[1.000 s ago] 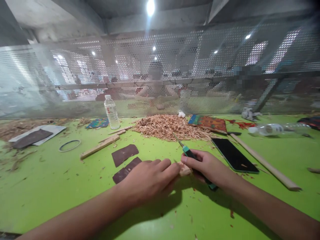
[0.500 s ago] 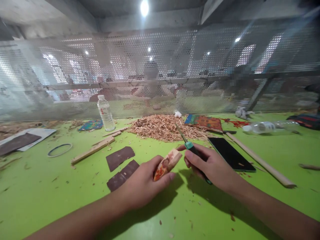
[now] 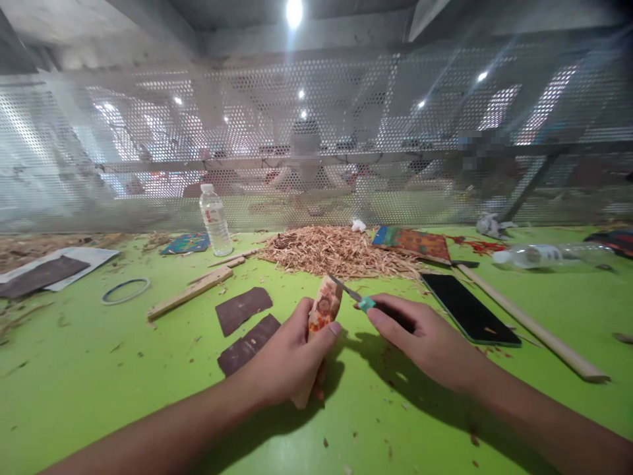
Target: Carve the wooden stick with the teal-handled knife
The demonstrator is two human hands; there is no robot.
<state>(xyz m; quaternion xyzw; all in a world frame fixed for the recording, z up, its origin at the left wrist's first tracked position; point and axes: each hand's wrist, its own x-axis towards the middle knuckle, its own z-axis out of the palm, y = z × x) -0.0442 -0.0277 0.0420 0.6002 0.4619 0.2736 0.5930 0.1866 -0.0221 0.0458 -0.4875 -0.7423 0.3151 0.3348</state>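
A carved piece of wood (image 3: 325, 305) with orange-red marks stands nearly upright in my left hand (image 3: 297, 359), whose fingers are wrapped around it. My right hand (image 3: 420, 333) is closed on the green handle of a carving knife (image 3: 366, 303). Its thin blade points up and left, with the tip at the top end of the wood; whether it touches cannot be made out. Behind both hands lies a heap of wood shavings (image 3: 341, 251). Two brown sandpaper pieces (image 3: 243, 310) lie beside my left hand.
A phone (image 3: 469, 309) and a long wooden rod (image 3: 534, 323) lie to the right, near a plastic bottle on its side (image 3: 539, 254). At left are an upright water bottle (image 3: 216, 221), a wooden strip (image 3: 190, 293) and a ring (image 3: 125, 291). A perforated screen (image 3: 257, 132) stands behind.
My left hand has turned the wood more upright. My right hand has tilted the knife, so its blade now slants left to the wood's top. The view has shifted slightly.
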